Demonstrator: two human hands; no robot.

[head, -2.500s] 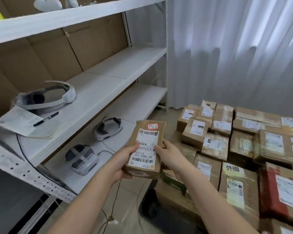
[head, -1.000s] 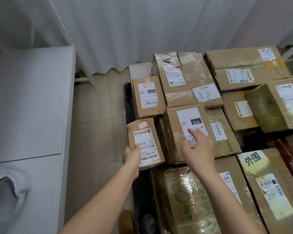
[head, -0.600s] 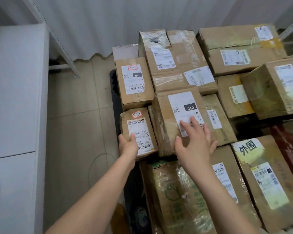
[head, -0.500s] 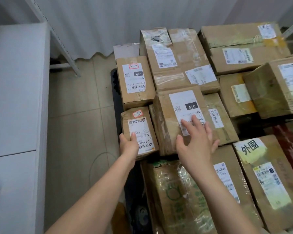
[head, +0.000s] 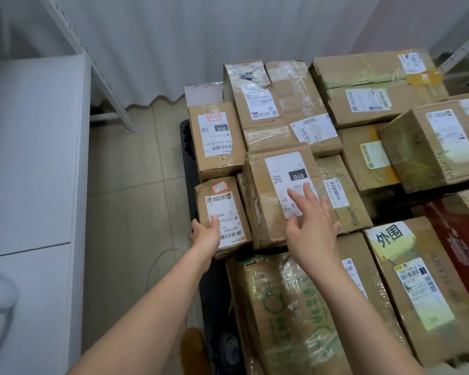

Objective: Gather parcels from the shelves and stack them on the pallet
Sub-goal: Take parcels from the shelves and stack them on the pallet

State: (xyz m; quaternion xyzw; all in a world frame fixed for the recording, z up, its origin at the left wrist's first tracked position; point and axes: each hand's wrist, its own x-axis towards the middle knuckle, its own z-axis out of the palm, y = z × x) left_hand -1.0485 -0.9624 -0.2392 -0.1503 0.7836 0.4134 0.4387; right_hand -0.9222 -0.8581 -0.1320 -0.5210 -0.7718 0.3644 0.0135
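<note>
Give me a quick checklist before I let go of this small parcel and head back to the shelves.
1. small parcel down among the stack: ok, beside the 010 box.
2. Resting fully on the pallet: cannot tell, base hidden.
3. left hand still grips it: not ok, release first.
4. right hand free: ok, fingers spread over the 010 box.
5. Label facing up: ok.
</note>
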